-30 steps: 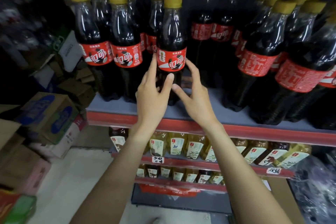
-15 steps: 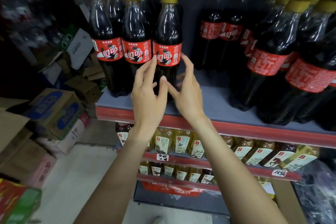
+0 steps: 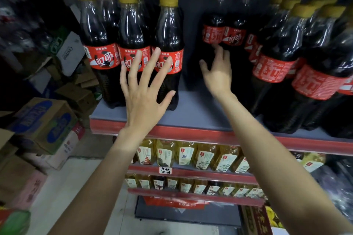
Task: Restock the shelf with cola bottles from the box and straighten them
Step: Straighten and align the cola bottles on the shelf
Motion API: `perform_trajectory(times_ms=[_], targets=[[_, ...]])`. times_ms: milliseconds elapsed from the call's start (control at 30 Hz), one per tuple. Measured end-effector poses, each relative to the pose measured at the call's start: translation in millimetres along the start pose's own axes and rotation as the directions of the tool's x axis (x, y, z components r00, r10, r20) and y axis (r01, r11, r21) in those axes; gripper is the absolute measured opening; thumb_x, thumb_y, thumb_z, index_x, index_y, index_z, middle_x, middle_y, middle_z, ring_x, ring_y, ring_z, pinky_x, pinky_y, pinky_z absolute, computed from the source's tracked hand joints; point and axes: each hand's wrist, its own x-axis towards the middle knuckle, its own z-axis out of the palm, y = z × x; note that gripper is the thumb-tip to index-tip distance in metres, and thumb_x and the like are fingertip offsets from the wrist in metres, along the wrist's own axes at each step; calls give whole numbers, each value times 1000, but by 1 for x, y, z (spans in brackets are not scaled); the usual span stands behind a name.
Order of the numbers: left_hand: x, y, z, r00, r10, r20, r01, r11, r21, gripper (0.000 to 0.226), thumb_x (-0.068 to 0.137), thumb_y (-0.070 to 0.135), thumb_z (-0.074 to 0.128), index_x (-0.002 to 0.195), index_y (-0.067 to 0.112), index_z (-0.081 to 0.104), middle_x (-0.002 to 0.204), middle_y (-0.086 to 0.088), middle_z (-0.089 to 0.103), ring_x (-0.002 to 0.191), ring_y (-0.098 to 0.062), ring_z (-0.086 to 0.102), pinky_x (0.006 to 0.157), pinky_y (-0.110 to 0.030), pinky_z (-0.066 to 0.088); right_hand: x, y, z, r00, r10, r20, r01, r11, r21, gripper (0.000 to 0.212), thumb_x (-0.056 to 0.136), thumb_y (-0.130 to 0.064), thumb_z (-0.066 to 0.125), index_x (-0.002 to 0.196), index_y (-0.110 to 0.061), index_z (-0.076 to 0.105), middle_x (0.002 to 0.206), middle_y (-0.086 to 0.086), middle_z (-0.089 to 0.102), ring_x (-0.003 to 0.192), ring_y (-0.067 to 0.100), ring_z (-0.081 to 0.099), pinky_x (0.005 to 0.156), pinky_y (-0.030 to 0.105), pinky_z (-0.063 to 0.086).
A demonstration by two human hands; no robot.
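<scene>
Yellow-capped cola bottle (image 3: 168, 47) upright, just behind spread left hand (image 3: 142, 89) fingers (image 3: 152, 66)

A bare strip of shelf (image 3: 193, 108) is lying open between the left bottle rows (image 3: 169, 44) and right bottle rows (image 3: 275, 59), which are blocking either side.

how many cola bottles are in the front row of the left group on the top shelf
3. One at the left end, one in the middle, and one at the right end beside the gap. More stand behind them, partly hidden.
</scene>
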Motion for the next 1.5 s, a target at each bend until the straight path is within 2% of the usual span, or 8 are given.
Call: perform_trajectory(times_ms=[200,300,400,567,700,900,1233,1500], targets=[[-4,2,3,1000,-7,-20,6,1000,-24,73,80,34,72,143,24,37,152,1,26,143,-29,19,116,-54,13,31,-6,37,981,169,-90,-186,955,-233,97,87,-28,68,154,-23,-2,149,23,21,125,40,41,93,46,45],[-1,1,3,1000,-5,-22,5,999,-31,74,81,35,73,144,25,36,152,1,26,142,-28,19,116,-53,13,39,-6,53,943,168,-286,-253,922,-292,98,84,-19,70,154,-27,2,143,22,34,114,37,48,90,45,47],[-2,-1,3,1000,8,-25,-9,1000,-22,74,81,36,73,144,27,34,152,1,26,142,-27,20,116,-52,14,41,-3,61,908,134,-396,-251,932,-260,86,87,9,47,153,-30,9,140,20,39,110,36,50,87,45,51],[-2,-4,5,1000,8,-27,-9,999,-34,72,83,36,72,143,26,35,151,0,27,143,-27,20,116,-54,15,36,12,54,977,71,-200,-65,997,40,100,82,3,62,154,-25,0,147,21,23,129,39,41,102,43,41],[-4,-3,8,999,8,-34,-10,999,-48,69,84,36,71,142,26,36,150,-1,28,142,-27,21,115,-56,15,34,15,36,1000,27,5,-27,952,305,105,79,18,51,153,-27,-7,157,21,6,142,31,26,103,23,27],[-4,-5,8,999,12,-36,-14,998,-58,68,84,36,71,142,26,36,150,-1,29,142,-26,20,114,-58,17,38,3,42,996,81,-36,-82,995,-48,109,82,-17,73,153,-25,-9,141,23,34,126,43,41,99,52,39],[-4,-6,11,999,19,-42,-22,998,-57,65,86,37,68,142,25,36,150,-1,29,142,-26,20,116,-55,14,47,-13,59,997,75,10,-75,997,4,104,87,-14,67,151,-33,-12,133,20,51,111,37,60,92,50,46],[-5,-7,12,999,23,-49,-26,998,-50,66,85,36,70,142,25,37,150,-2,30,142,-26,21,116,-55,13,46,-8,55,1000,-12,-23,11,999,-49,90,90,-22,63,154,-27,0,135,17,44,124,36,46,91,48,44]])
